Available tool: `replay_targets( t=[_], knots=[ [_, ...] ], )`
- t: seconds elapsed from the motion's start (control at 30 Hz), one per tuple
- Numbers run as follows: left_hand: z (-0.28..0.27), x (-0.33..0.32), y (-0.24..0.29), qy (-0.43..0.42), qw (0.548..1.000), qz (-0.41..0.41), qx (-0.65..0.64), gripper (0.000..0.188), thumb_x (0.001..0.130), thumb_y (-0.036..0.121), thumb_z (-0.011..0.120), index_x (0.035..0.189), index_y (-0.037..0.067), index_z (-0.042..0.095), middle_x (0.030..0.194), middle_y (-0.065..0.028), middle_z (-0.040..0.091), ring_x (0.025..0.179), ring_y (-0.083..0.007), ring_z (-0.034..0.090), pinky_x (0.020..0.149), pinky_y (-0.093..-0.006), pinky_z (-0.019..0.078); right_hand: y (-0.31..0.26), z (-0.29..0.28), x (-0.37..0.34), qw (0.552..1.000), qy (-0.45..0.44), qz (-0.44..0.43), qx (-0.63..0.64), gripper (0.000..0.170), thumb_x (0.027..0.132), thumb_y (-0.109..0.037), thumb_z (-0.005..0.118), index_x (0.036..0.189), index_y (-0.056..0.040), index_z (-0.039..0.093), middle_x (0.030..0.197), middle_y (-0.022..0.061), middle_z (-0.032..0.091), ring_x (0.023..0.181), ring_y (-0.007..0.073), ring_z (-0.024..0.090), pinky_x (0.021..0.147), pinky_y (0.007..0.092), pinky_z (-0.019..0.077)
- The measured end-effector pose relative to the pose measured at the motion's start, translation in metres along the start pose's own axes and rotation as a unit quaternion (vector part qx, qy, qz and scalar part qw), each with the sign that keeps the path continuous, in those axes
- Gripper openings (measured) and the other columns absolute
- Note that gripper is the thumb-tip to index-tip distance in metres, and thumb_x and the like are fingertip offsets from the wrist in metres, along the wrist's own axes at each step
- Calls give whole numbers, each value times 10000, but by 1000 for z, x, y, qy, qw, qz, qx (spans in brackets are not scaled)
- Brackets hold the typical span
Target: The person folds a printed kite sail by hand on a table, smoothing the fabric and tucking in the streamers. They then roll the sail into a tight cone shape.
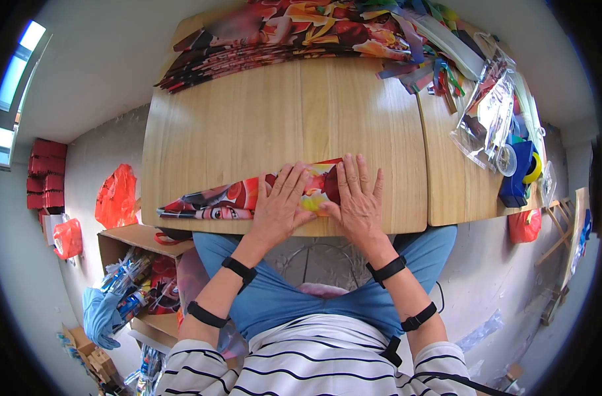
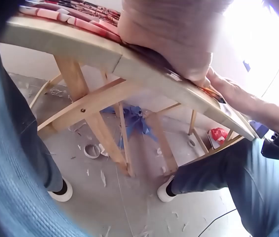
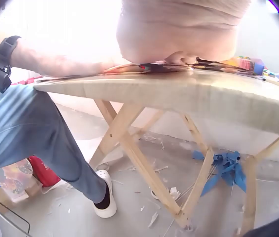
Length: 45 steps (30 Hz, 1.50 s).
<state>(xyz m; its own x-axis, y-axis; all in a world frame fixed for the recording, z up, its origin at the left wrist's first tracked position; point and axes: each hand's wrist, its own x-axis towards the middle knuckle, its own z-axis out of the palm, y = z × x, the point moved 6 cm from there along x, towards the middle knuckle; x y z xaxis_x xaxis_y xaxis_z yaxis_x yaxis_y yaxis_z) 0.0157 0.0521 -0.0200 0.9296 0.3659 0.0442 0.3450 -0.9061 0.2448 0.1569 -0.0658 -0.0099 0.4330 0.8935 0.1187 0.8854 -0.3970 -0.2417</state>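
A folded, glossy printed sheet [image 1: 230,193] in red, yellow and black, with a drawn eye on it, lies along the near edge of the wooden table [image 1: 235,132]. It tapers to a point at the left. My left hand [image 1: 281,203] rests flat on its middle, fingers straight and pointing away from me. On its right end lies my right hand [image 1: 360,201], palm down with the fingers extended. The two thumbs point toward each other over a yellow patch. Both wrist views show the hands [image 2: 174,39] [image 3: 179,34] low over the tabletop, their palms hidden.
A stack of similar printed sheets [image 1: 274,39] lies along the far edge. At the right are coloured strips [image 1: 439,79], clear plastic packaging [image 1: 489,112] and a blue tape dispenser [image 1: 517,178]. An open cardboard box [image 1: 149,241] with packaged items stands left of my legs.
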Motion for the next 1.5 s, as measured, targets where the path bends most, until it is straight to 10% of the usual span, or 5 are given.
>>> replay_targets(
  t=[1.5],
  knots=[
    [4,2,10,-22,1000,12,13,940,941,727,521,1700,209,322,1783,-45,236,1646,-318,186,1268,-712,74,21,7,-13,1000,-5,26,-10,986,925,-643,615,1646,-16,374,1763,128,270,1659,331,156,1288,676,28]
  ],
)
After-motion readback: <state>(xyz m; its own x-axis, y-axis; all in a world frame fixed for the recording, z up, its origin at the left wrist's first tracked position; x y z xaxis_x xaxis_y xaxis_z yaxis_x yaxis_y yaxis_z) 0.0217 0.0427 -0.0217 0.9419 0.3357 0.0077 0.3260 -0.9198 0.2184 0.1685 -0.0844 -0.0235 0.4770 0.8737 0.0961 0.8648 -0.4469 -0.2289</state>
